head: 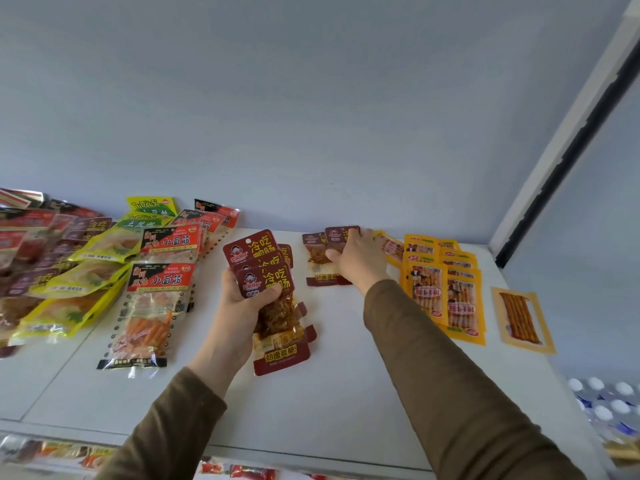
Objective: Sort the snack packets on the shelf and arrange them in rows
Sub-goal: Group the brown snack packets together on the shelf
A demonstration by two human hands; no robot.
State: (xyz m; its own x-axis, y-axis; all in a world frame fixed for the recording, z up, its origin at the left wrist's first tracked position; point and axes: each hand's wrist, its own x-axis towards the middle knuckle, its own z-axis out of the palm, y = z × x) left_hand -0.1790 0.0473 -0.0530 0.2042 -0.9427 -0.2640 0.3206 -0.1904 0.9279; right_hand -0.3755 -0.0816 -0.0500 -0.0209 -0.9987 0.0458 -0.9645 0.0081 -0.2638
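1. Left hand (pixel 242 303) grips a fanned stack of dark red packets (pixel 266 292), fingers curled round the middle, held just above the white shelf (pixel 346 375). The fan is loose at the top, so a slack grip could let the front packet slide out and drop off the near edge.

2. Right hand (pixel 358 258) reaches to the far side and presses down on a small pile of dark red packets (pixel 320 258) lying by the back wall. Fingers look fairly flat on top; I can't tell whether the thumb is pinching anything underneath.

3. Risk there: those slippery packets overlap, and a sideways push could skew the pile instead of squaring it.

4. Just right of that hand, the yellow-orange packets (pixel 443 292) sit in tidy overlapping rows. The sleeve (pixel 415 327) hangs close above them, so a careless withdrawal could drag the nearest ones out of line.

5. One orange packet (pixel 521 317) lies alone, far right, close to the shelf's end; a nudge might tip it over.

6. On the left, the red-and-black packets (pixel 156 296) and yellow-green packets (pixel 90 271) are heaped unsorted; pulling one out could slump the heap.
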